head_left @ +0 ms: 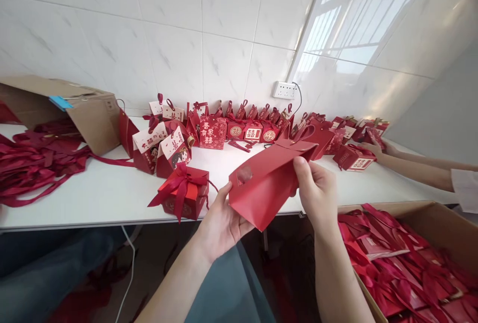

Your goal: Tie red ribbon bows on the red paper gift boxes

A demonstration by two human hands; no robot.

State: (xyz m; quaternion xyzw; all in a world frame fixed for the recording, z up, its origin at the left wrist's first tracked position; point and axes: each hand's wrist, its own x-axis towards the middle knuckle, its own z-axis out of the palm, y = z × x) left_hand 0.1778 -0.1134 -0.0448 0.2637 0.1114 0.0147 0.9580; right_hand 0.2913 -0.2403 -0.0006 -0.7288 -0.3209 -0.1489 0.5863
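Between my two hands, just over the table's front edge, is a plain red paper gift box (261, 188), tilted, with a small cut-out hole on one side. My left hand (224, 226) grips its left end, thumb near the hole and fingers underneath. On the right end, my right hand (315, 188) pinches the box with the thumb on top; the fingers beneath are partly hidden. A red box tied with a ribbon bow (184, 191) stands on the table left of my left hand.
Many finished-looking red boxes (212, 133) line the white table (104, 193) along the wall. Loose red ribbons (41, 163) lie at left by a cardboard box (93, 124). A carton (411, 208) of red boxes stands at lower right. Another person's arms (418, 166) reach in from the right.
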